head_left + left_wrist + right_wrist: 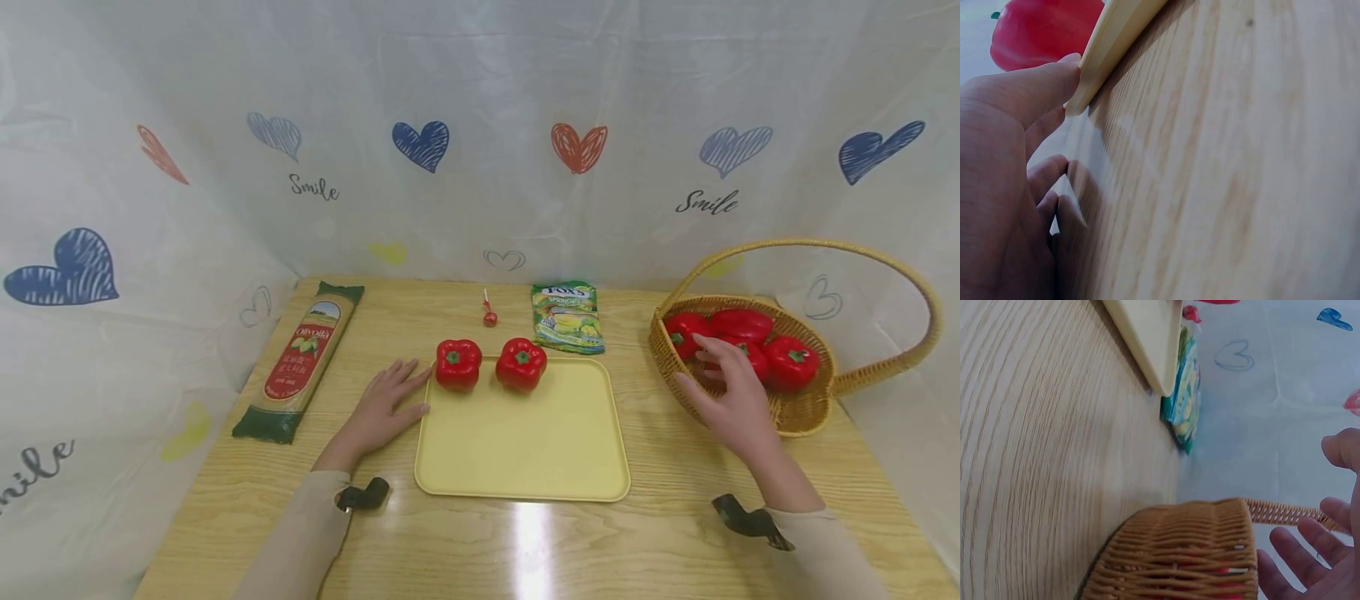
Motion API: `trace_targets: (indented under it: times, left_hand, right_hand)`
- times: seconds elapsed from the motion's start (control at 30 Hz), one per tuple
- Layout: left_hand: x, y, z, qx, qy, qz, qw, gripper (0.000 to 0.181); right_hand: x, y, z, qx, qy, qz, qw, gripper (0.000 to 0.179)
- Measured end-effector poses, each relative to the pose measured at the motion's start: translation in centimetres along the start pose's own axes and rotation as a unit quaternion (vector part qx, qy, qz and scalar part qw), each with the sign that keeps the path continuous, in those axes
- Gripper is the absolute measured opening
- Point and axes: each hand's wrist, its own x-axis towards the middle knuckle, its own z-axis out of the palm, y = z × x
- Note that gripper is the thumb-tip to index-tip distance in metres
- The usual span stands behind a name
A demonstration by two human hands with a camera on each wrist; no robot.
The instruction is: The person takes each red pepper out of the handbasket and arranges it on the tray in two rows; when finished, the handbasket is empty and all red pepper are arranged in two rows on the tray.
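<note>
My left hand [381,408] lies beside the yellow tray [525,450], fingers extended. In the left wrist view its thumb [1054,80] touches the tray's rim. Two red bell peppers, one at the far left corner [458,367] and one to its right [521,367], sit along the tray's far edge. My right hand [731,400] hovers over the near left rim of the wicker basket [813,421], fingers spread and slightly bent, holding nothing visible. Inside the basket are several red peppers [792,363], partly covered by that hand in the head view.
A pasta packet [303,358] lies left of my left hand. Behind the tray are a red lollipop [490,318] and a green candy bag [567,318]. The basket's tall handle [918,308] leans out to the right. A heart-printed curtain [480,217] borders the table.
</note>
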Motion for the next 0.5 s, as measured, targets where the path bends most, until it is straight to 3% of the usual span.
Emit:
trace_targets:
  times: [0.5]
  left_hand:
    - [0.0, 0.0, 0.0, 0.002, 0.000, -0.001, 1.0000, 0.064]
  right_hand:
    - [0.2, 1.9, -1.8, -0.031, 0.017, 0.050, 0.9981, 0.056]
